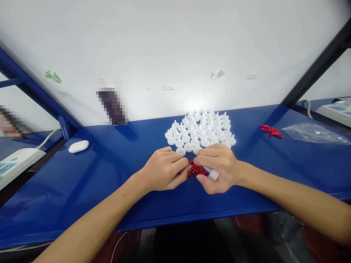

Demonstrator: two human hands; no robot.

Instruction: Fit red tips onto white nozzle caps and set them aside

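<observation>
My left hand [166, 170] is closed with thumb and forefinger pressed together at the left edge of a pile of small red caps [195, 168]. Whatever is in that pinch, if anything, is too small to make out. Across the pile, my right hand [221, 166] is curled around a white nozzle cap [214, 175], its wide round end facing me. Just behind both hands stand many white nozzle caps [194, 133], most with their thin tips pointing up.
A white earbud case [79, 146] lies at the left. Further right are several red pieces [271, 131] beside a clear plastic bag [312, 132]. Blue frame posts [35, 80] and a white wall [175, 54] bound the blue table [115, 164]. White power strips sit at both sides.
</observation>
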